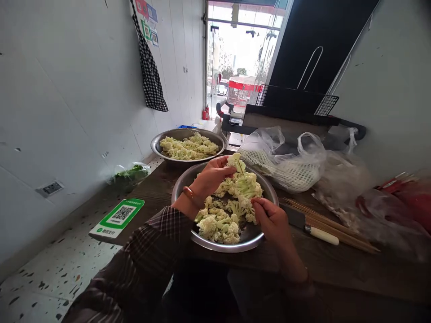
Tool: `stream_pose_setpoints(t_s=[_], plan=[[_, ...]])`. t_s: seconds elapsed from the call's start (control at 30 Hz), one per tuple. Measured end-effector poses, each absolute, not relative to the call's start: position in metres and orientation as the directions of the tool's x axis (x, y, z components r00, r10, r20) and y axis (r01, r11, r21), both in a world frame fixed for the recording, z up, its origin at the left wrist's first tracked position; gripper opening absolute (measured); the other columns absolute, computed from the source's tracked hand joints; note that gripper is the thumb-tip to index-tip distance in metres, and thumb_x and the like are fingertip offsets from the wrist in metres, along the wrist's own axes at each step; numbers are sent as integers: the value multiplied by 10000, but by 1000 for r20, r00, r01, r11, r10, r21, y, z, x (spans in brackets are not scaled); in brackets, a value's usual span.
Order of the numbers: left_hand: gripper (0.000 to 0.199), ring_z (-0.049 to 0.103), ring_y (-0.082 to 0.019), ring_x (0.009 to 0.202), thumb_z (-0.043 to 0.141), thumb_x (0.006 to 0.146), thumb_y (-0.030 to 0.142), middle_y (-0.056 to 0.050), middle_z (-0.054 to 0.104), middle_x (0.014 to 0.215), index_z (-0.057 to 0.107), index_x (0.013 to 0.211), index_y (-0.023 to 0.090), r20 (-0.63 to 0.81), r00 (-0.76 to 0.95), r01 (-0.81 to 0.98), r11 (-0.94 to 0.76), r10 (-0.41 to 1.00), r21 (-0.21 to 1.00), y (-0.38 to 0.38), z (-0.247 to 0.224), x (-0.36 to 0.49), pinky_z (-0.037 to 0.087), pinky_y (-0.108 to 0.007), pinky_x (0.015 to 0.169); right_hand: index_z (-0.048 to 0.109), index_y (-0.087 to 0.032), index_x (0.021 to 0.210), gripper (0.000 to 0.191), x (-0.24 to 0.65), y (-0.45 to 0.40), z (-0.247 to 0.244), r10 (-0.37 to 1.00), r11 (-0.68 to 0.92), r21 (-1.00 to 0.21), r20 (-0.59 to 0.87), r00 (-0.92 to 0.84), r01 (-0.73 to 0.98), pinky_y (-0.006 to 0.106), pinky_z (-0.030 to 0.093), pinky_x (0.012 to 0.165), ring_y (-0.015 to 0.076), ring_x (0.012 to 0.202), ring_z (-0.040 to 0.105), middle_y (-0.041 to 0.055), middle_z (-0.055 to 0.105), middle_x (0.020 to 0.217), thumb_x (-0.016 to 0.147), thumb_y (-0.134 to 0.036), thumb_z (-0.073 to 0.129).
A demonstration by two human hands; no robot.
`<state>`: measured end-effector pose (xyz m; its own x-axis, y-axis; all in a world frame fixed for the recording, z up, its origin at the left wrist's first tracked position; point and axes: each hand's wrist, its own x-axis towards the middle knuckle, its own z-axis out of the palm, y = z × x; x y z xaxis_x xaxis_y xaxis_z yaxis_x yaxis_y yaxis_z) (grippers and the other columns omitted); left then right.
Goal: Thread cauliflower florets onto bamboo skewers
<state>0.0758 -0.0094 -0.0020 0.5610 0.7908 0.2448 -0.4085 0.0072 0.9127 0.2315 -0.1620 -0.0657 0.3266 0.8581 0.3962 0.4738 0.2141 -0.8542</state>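
My left hand (215, 175), with a bracelet at the wrist, is closed around a pale cauliflower floret (237, 163) above the near metal basin. On the basin's right side, my right hand (272, 220) has its thumb and fingers pinched together beside more cauliflower. Whatever sits in that pinch is too small to make out. The near basin (178, 186) holds many loose cauliflower florets (218, 228). Behind it, a second metal basin (155, 144) contains cauliflower pieces (190, 147) with thin sticks among them.
A knife (323, 235) and a bundle of bamboo skewers (350, 233) lie right of the basin. Plastic bags (296, 168) crowd the table's back right. A green QR-code card (117, 217) rests at the left edge. Bagged greens (131, 172) sit beside the wall.
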Motion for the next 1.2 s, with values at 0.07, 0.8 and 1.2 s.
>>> stream_pose_setpoints(t_s=[0.07,0.8,1.2], plan=[[189,553,-69,660,804,695,159,-2,655,789,705,854,135,229,508,-440,21,830,898,-9,-3,75,438,-223,647,795,-214,976,338,231,-163,-66,859,209,-852,394,325,481,300,480,538,195,564,587,6,642,573,923,-470,580],[190,570,-111,786,751,756,208,-22,647,853,670,914,142,455,365,-179,-418,813,891,-6,-15,83,471,-267,757,788,-177,1028,332,230,-164,-69,887,197,-852,366,283,484,275,479,550,159,539,595,8,672,618,938,-414,574],[368,651,-126,825,623,827,123,-75,706,1100,672,1185,193,473,398,-86,-481,786,872,-14,-13,84,544,-266,757,794,-167,1025,349,229,-165,-69,857,195,-849,390,336,491,324,548,692,228,785,712,60,755,777,928,-420,574]])
